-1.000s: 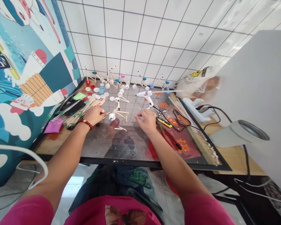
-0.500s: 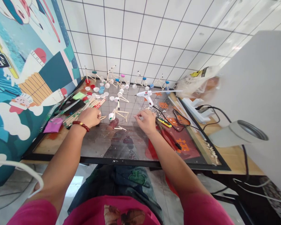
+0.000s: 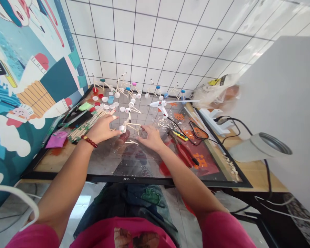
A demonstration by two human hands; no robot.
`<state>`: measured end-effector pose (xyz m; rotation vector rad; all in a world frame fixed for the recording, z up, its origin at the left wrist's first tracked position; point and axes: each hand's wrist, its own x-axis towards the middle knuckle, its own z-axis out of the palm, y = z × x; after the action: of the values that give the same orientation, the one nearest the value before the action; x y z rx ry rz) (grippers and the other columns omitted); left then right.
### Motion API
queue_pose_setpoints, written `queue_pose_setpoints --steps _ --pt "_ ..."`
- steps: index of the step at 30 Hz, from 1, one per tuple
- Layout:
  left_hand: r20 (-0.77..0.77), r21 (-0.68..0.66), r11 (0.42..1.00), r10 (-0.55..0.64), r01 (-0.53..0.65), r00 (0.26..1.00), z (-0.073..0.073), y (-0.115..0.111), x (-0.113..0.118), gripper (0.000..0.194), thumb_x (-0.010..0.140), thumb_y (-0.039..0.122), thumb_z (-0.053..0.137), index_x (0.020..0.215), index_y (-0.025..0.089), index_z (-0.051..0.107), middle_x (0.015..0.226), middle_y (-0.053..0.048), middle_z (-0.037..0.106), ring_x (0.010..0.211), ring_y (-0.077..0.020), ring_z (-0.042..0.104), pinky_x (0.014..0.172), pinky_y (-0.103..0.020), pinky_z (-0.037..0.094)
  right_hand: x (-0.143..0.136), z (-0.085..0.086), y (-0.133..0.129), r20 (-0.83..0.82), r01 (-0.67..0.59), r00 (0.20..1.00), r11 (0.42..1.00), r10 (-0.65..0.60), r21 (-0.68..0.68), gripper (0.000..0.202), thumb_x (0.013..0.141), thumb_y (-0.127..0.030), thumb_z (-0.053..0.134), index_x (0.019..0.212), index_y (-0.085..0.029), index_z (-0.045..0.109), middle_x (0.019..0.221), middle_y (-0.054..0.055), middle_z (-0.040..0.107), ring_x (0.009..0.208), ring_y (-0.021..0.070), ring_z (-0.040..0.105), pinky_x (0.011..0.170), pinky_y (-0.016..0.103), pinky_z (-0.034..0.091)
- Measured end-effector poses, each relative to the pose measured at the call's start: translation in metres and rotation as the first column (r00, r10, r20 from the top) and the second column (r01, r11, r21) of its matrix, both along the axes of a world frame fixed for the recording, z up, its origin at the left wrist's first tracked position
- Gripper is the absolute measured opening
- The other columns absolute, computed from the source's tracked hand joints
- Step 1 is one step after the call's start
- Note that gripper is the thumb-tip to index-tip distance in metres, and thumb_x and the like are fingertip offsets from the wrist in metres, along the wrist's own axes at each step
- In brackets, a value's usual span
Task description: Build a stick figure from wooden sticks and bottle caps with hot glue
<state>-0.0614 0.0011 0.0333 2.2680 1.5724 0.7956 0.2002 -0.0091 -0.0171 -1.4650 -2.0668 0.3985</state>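
White square wall tiles [image 3: 155, 38] with dark grout back the workstation; a painted mural covers the left wall. Below them lies a black-framed glass tabletop [image 3: 134, 165].

Head view (single camera):

- Left hand [image 3: 101, 128]: fingers spread wide, palm down, holding nothing, near the left edge of the tabletop. Its fingertips [image 3: 114, 117] lie just beside the small frame of thin wooden sticks with a white bottle cap [image 3: 130, 126]; contact cannot be told. A red bead bracelet [image 3: 89, 141] sits on the wrist.
- Right hand [image 3: 152, 137]: fingers loosely curled and narrow, at the right end of the stick frame. Whether it grips a stick cannot be told.
- Stick frame: stands on the glass between the two hands, toward the middle of the tabletop.
- Bundle of loose wooden sticks [image 3: 91, 121]: lies along the left edge, just behind the left hand.
- White hot-glue gun [image 3: 160, 105]: rests behind the right hand (its black cord [image 3: 196, 129] runs toward the right edge).
- Finished stick-and-cap models [image 3: 130, 89]: lined up along the far edge.
- Loose bottle caps, white, red and blue [image 3: 105, 100]: scattered near the far left corner.
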Motion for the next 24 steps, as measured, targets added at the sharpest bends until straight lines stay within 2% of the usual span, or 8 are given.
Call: queue_pose_setpoints --steps 4,6,8,11,13,16,20,24 --pt "0.175 -0.172 0.978 -0.086 0.117 0.981 -0.004 0.002 0.011 0.090 0.058 0.043 0.084 0.140 0.022 0.053 0.146 -0.014 0.053 0.131 -0.0348 0.053 0.102 -0.044 0.048 0.000 0.000 0.000 -0.046 -0.002 0.999 1.000 0.000 -0.031 0.062 0.073 -0.040 0.076 0.130 -0.021 0.060 0.117 0.010 0.067 0.104 0.0274 0.061 0.096 0.048 0.040" --pt "0.208 -0.247 0.956 -0.105 0.156 0.972 -0.010 0.006 0.013 0.084 0.060 0.040 0.082 0.138 0.022 0.055 0.139 -0.013 0.060 0.125 -0.0326 0.058 0.102 -0.043 0.048 0.002 -0.002 0.003 -0.127 -0.008 0.992 0.999 0.003 -0.039 0.064 0.071 -0.037 0.078 0.130 -0.022 0.059 0.112 0.008 0.067 0.099 0.0255 0.061 0.095 0.046 0.042" --pt "0.234 -0.282 0.946 -0.091 0.158 0.968 -0.017 0.012 0.014 0.067 0.062 0.039 0.079 0.125 0.021 0.064 0.127 -0.010 0.068 0.117 -0.0309 0.063 0.100 -0.042 0.049 0.005 -0.005 0.007 -0.264 -0.014 0.965 0.999 0.006 -0.029 0.064 0.068 -0.034 0.078 0.129 -0.020 0.060 0.108 0.007 0.067 0.094 0.0227 0.060 0.092 0.042 0.045" --pt "0.297 -0.285 0.945 -0.069 0.157 0.952 -0.024 0.022 0.015 0.046 0.063 0.037 0.077 0.104 0.020 0.069 0.110 -0.006 0.074 0.105 -0.0285 0.068 0.097 -0.040 0.050 0.010 -0.011 0.014 -0.529 -0.003 0.849 1.000 0.000 -0.005 0.056 0.071 -0.034 0.072 0.123 -0.019 0.062 0.102 0.006 0.066 0.086 0.0184 0.058 0.085 0.036 0.049" --pt "0.357 -0.267 0.948 -0.070 0.174 0.931 -0.024 0.031 0.018 0.042 0.063 0.037 0.076 0.099 0.019 0.068 0.104 -0.005 0.075 0.101 -0.0268 0.068 0.095 -0.039 0.050 0.013 -0.013 0.019 -0.673 0.029 0.739 0.999 -0.038 -0.024 0.048 0.075 -0.039 0.068 0.118 -0.019 0.063 0.096 0.004 0.065 0.080 0.0165 0.057 0.077 0.033 0.050" --pt "0.418 -0.243 0.948 -0.089 0.206 0.904 -0.020 0.046 0.028 0.041 0.063 0.037 0.076 0.098 0.018 0.068 0.106 -0.007 0.074 0.103 -0.0269 0.068 0.097 -0.039 0.049 0.016 -0.016 0.024 -0.788 0.073 0.608 0.995 -0.095 -0.063 0.042 0.075 -0.044 0.067 0.110 -0.019 0.064 0.087 0.002 0.063 0.075 0.0156 0.056 0.071 0.031 0.049" --pt "0.343 -0.262 0.954 -0.050 0.147 0.938 -0.015 0.064 0.038 0.046 0.058 0.038 0.077 0.097 0.016 0.070 0.107 -0.009 0.075 0.105 -0.0305 0.067 0.100 -0.043 0.046 0.016 -0.018 0.028 -0.823 0.098 0.557 0.993 -0.113 -0.070 0.040 0.075 -0.045 0.068 0.105 -0.020 0.065 0.083 0.002 0.065 0.077 0.0163 0.058 0.071 0.030 0.049" --pt "0.249 -0.281 0.952 -0.051 0.122 0.967 -0.018 0.074 0.038 0.051 0.058 0.041 0.077 0.102 0.016 0.071 0.109 -0.009 0.075 0.103 -0.0316 0.067 0.101 -0.045 0.045 0.016 -0.020 0.030 -0.834 0.110 0.539 0.991 -0.120 -0.072 0.038 0.075 -0.045 0.067 0.104 -0.020 0.066 0.084 0.002 0.066 0.079 0.0169 0.059 0.073 0.030 0.049"
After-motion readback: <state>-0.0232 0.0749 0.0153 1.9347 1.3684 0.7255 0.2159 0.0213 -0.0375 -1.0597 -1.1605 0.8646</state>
